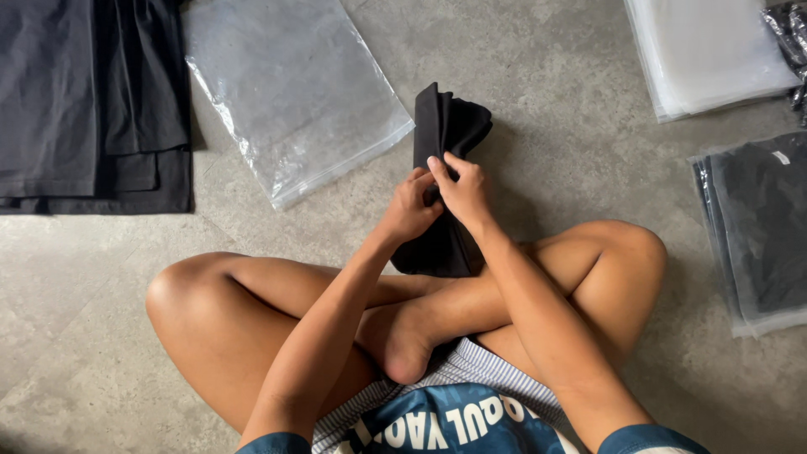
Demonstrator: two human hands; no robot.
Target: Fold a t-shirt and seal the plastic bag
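Through the head camera I saw my left hand (412,206) and right hand (461,189) both clenched on a folded black garment (441,168), held upright in front of my crossed legs (252,311). Just beyond it, an empty clear plastic bag (290,84) lay flat on the concrete floor (572,109). Stacked black clothes (84,101) sat far left; bagged garments (756,227) far right.
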